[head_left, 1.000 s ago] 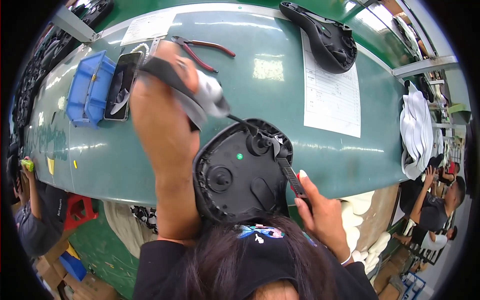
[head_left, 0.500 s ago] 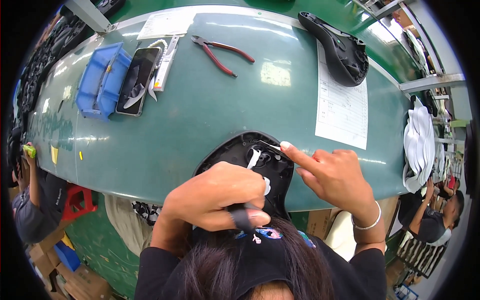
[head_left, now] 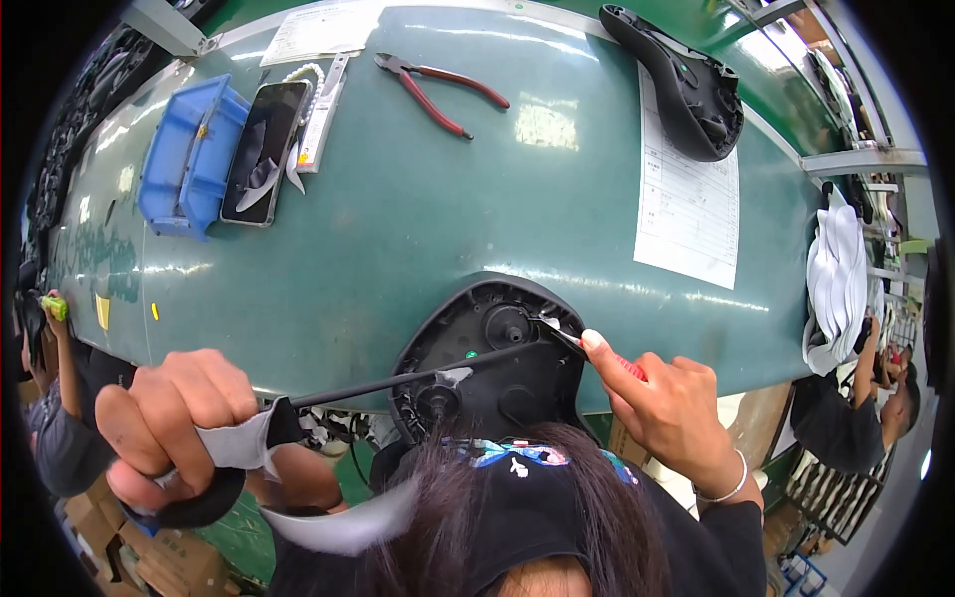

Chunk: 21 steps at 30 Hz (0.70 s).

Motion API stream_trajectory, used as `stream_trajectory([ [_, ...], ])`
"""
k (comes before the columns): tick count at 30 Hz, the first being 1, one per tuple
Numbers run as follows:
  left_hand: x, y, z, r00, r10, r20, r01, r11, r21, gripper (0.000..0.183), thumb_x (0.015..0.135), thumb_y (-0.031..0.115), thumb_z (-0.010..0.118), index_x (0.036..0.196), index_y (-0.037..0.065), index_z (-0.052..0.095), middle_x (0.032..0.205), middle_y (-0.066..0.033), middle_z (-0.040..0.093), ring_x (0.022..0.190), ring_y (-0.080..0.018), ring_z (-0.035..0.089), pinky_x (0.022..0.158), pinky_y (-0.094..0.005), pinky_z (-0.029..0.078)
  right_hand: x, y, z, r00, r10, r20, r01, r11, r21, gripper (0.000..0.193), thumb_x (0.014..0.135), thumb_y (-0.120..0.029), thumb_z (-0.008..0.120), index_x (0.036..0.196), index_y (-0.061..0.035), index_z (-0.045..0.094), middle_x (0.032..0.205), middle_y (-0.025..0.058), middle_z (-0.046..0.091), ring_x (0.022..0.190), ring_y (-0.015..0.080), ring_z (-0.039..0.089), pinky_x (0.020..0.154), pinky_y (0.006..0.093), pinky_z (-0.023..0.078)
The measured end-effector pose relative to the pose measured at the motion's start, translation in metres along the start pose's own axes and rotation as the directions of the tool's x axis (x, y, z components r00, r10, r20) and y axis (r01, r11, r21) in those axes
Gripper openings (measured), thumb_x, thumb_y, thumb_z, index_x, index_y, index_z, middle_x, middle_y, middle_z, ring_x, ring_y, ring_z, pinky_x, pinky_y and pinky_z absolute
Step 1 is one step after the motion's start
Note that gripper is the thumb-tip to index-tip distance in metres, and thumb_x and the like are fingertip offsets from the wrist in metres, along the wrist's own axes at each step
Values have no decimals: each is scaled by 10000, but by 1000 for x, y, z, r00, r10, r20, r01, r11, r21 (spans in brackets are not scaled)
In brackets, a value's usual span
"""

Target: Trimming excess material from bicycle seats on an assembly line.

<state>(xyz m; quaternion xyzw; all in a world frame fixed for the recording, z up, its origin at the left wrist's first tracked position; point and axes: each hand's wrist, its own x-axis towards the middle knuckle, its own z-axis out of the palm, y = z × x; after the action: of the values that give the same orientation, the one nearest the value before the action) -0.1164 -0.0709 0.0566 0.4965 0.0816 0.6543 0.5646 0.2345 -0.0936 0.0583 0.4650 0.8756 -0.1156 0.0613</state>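
Black strip (head_left: 403, 379) stretches from left hand (head_left: 179, 426)

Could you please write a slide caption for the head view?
Left hand holds a taut dark strip over a black shell; right hand holds a red cutter.

The left hand (head_left: 184, 423) has been moved from over the black shell (head_left: 487, 390) to the frame's lower left, a dark strip (head_left: 358, 386) (now straight) being stretched between.

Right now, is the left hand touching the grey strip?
Touching. The head view shows the left hand closed on the grey strip, which comes straight out of its fist with no gap.
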Motion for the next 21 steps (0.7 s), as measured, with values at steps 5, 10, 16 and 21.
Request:
stream_trajectory([
  [5, -7, 25, -7, 984, 24, -174, -24, 1000, 3, 297, 950, 220, 535, 740, 144, 339, 478, 41, 438, 345, -50, 279, 361, -215, 261, -19, -6, 10, 999, 35, 7, -35, 998, 45, 656, 768, -160, 669, 1384, -253, 463, 571, 37, 442, 431, 186, 456, 437, 320, 373],
  [10, -30, 40, -17, 902, 15, -431, 22, 997, 81, 256, 955, 269, 516, 783, 147, 369, 546, 49, 395, 533, -75, 393, 542, -261, 359, -36, -8, 14, 995, 42, 90, -60, 977, 204, 555, 752, -167, 709, 1290, -179, 573, 550, 36, 441, 440, 221, 493, 452, 348, 391],
  [16, -36, -16, 5, 945, -304, -119, 321, 931, 175, 301, 910, 286, 619, 772, 97, 430, 475, 6, 432, 364, -108, 391, 360, -283, 338, -3, 4, 11, 971, 74, -229, 4, 946, 325, 573, 745, -136, 695, 1294, -233, 569, 563, 17, 463, 416, 194, 438, 444, 318, 362],
  [21, -34, 21, 3, 974, -127, -188, 121, 992, -45, 320, 952, 273, 548, 741, 117, 364, 447, 8, 447, 317, -86, 336, 312, -273, 336, 4, -6, 7, 990, -78, -116, 79, 997, 2, 591, 717, -131, 710, 1290, -181, 575, 556, 26, 443, 429, 196, 431, 451, 333, 364],
])
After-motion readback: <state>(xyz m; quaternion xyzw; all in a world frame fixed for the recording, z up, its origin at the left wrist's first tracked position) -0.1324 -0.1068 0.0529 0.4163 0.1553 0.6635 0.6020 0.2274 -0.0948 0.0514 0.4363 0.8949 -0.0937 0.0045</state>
